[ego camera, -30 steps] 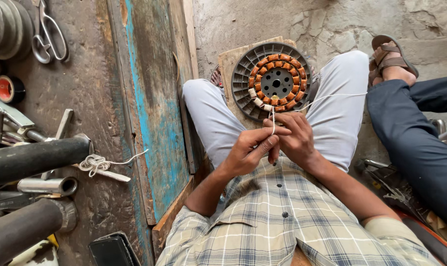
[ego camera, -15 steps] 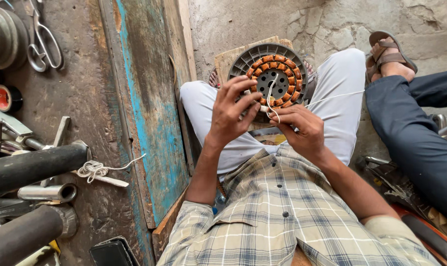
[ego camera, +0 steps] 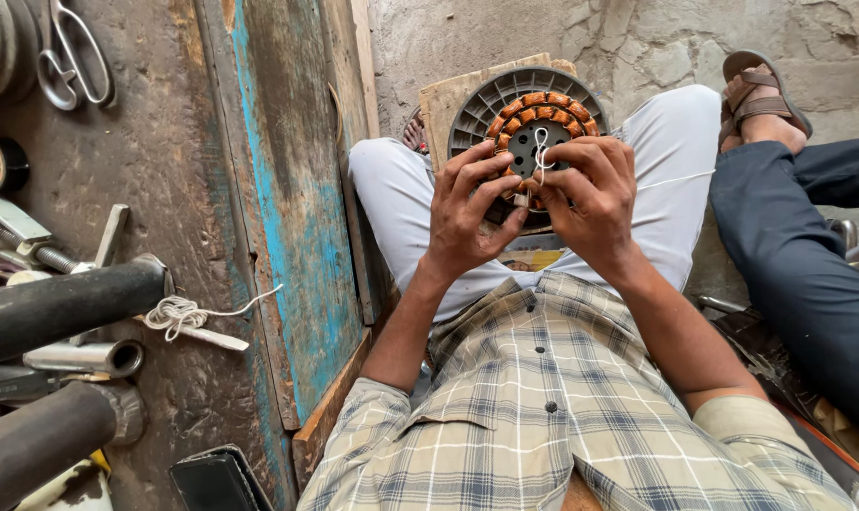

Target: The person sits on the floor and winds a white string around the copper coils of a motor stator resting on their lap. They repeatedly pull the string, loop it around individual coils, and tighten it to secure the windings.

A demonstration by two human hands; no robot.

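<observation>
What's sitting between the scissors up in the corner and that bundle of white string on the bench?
The head view shows mostly bare, grimy bench between the scissors and the string bundle; only a small flat metal piece lies near that line.

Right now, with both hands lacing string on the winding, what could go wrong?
The white string runs taut toward the right knee; a hard pull might snap it or loosen the loop. The stator rests only on the lap, so it could tip. Fingertips of the left hand and right hand press the copper coils and may nick them.
</observation>
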